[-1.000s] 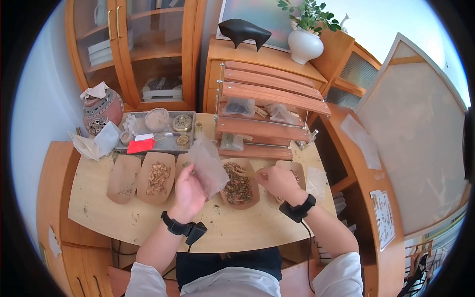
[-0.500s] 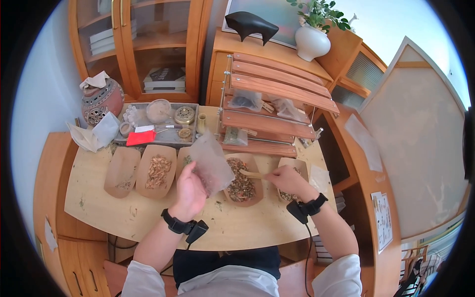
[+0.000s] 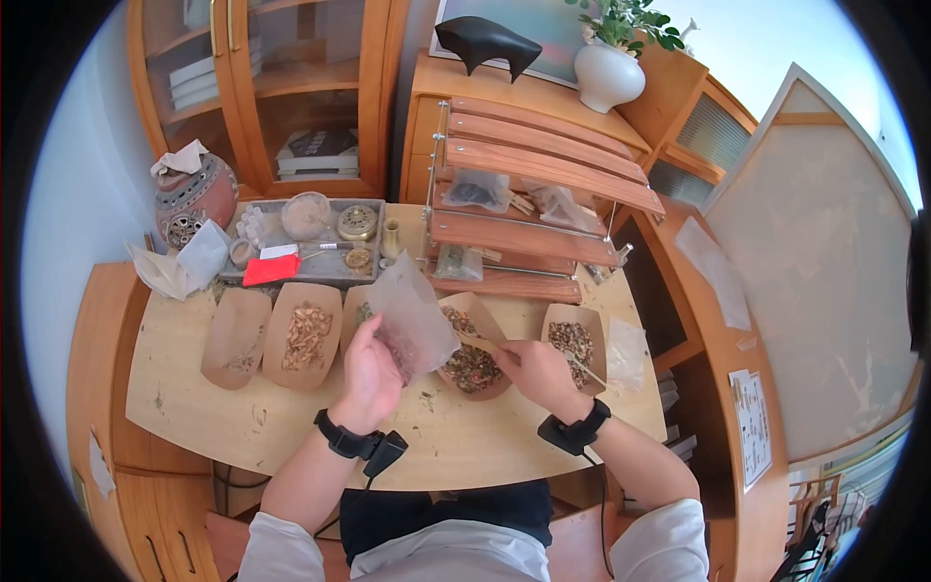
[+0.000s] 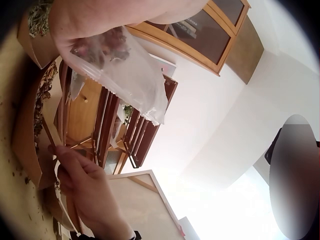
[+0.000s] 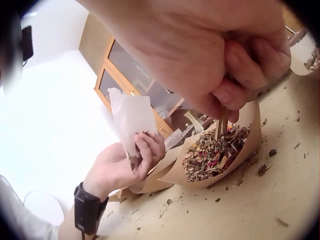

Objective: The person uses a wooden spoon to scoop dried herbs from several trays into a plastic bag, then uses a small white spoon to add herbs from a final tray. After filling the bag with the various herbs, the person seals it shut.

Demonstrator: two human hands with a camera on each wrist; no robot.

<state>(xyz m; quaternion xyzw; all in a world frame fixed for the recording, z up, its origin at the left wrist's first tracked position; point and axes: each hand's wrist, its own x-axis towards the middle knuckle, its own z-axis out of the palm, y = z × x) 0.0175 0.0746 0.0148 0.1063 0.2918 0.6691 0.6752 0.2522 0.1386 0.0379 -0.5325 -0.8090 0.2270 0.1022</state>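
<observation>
Across the pale wooden table point(image 3: 320, 446), paper trays point(image 3: 236, 318) are lined up mid-frame. At centre, a translucent bag point(image 3: 415, 312) is gripped by the left hand point(image 3: 370, 383). Wooden tongs point(image 3: 477, 342) are pinched by the right hand point(image 3: 546, 375) — now shifted leftward and lower — over the dried mix point(image 3: 473, 371), so gathering appears under way.

Left of the left forearm point(image 3: 305, 475), there is room between the paper trays point(image 3: 298, 376) and the near edge of the desk point(image 3: 213, 427). A wooden rack point(image 3: 524, 236) obstructs the far edge; the grey tray point(image 3: 335, 280) blocks its left side.
</observation>
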